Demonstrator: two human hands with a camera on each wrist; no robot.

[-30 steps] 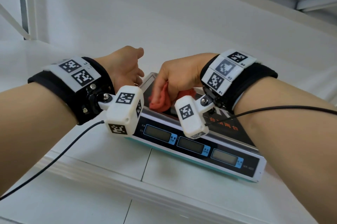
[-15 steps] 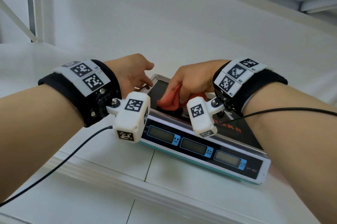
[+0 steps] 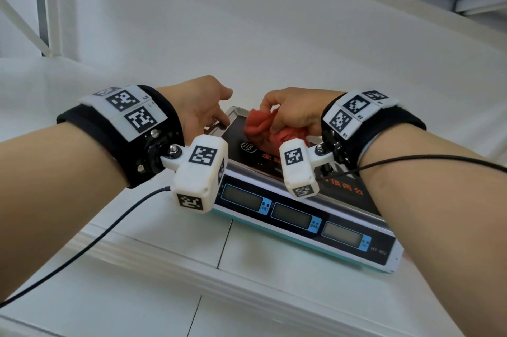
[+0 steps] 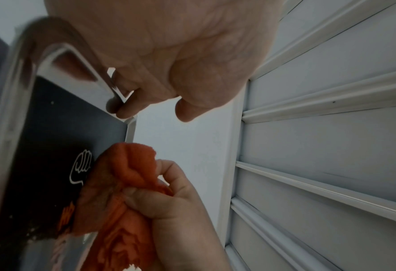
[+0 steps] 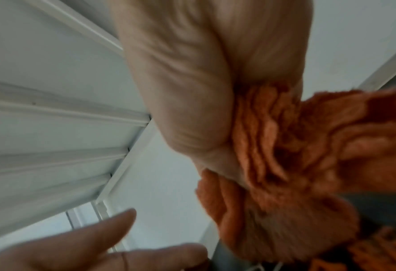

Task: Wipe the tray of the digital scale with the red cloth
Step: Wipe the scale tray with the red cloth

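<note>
Bunching the red cloth [image 3: 259, 128], the right grip [image 3: 295, 114] is pressing it onto the tray [image 3: 234, 140] of the digital scale [image 3: 301, 222], toward its far-left corner. Left grip [image 3: 197, 108] is hooking curled fingers [image 4: 123, 111] over the tray rim. Wiping is likely mid-step; the next stroke is needing a sweep toward the near edge.

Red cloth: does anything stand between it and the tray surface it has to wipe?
Nothing visible does. The red cloth, bunched in the right hand, lies on the tray, against its dark surface. The left hand holds the far-left rim, beside the cloth, not under it. The wrist cameras hide its near part.
</note>
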